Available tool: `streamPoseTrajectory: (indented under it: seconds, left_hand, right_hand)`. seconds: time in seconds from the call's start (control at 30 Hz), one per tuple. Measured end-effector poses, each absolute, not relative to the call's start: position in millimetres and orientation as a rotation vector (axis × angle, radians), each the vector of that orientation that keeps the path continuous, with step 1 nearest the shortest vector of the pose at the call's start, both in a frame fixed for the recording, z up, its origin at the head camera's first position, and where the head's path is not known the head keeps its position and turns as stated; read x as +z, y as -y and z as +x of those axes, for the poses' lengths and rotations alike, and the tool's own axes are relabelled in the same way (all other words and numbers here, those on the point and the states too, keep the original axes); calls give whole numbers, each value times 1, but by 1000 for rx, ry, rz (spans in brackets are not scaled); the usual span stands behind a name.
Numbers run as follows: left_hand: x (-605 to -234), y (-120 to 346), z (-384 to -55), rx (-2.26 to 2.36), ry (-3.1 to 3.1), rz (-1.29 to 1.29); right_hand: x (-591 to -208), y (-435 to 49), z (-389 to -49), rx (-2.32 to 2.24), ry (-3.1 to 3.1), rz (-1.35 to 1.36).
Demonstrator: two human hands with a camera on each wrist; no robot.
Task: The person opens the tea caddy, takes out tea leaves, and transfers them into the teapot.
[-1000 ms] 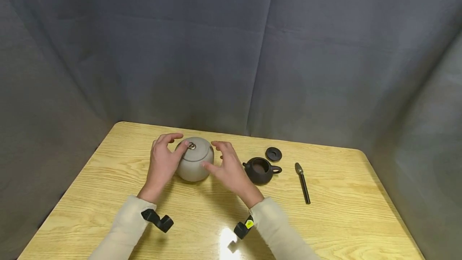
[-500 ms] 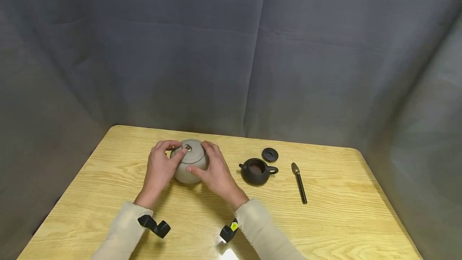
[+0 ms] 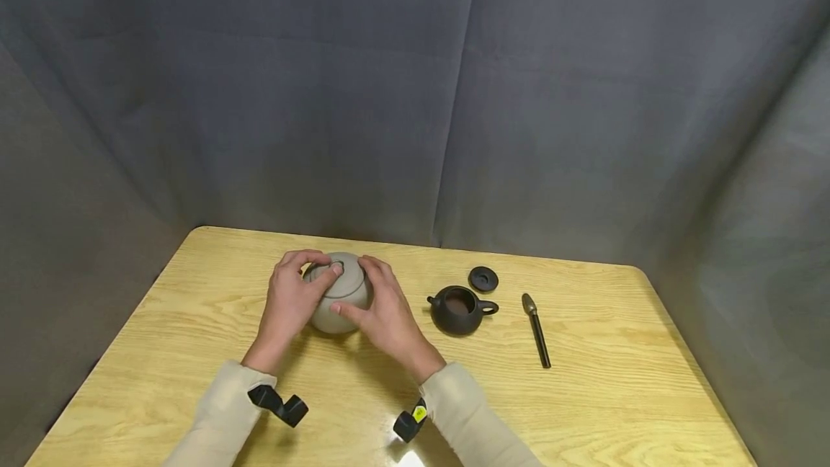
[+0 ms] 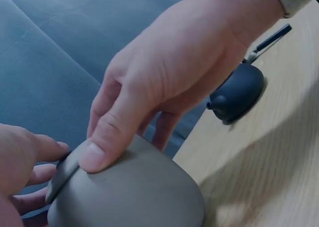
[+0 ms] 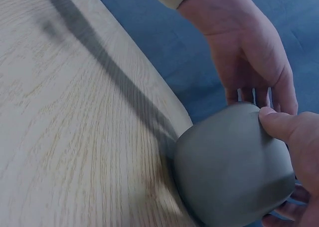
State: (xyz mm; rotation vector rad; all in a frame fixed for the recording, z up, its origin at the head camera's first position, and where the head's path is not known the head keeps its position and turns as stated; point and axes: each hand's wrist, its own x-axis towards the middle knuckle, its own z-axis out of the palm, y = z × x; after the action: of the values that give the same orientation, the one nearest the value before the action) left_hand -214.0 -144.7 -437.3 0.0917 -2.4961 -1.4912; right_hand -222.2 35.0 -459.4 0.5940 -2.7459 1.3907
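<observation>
A round grey lidded jar [image 3: 336, 317] stands on the table at the left, in front of both hands. My left hand [image 3: 292, 298] holds the jar's grey lid [image 3: 350, 281], with the thumb at the small ring on top. My right hand [image 3: 387, 314] grips the jar's right side, thumb in front and fingers behind. In the left wrist view, the right thumb presses the jar [image 4: 134, 192] close below the lid [image 4: 64, 174]. The jar's near wall [image 5: 229, 167] fills much of the right wrist view; its inside is hidden.
To the right of the jar stands a small dark teapot [image 3: 457, 314], uncovered, handle pointing right. Its dark round lid [image 3: 483, 279] lies behind it. Further right lies a black-handled tool with a rounded metal head [image 3: 537, 331]. Grey curtains [image 3: 324, 92] hang behind the wooden table [image 3: 596, 380].
My right hand has moved in to the left and closed round the jar's side. My left thumb has settled over the ring on the lid.
</observation>
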Motion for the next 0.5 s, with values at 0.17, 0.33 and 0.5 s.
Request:
streamPoseTrajectory:
  seconds: [0.17,0.33,0.5]
  left_hand:
    - [-432,144,-218,-1504,2544,45]
    - [-428,144,-221,-1521,2581,4]
    - [-428,143,-222,-1486,2612,-3]
  right_hand:
    - [-459,-36,-222,1381,2765,586]
    - [-458,-36,-222,1380,2757,585]
    - [-458,-36,-222,1376,2763,583]
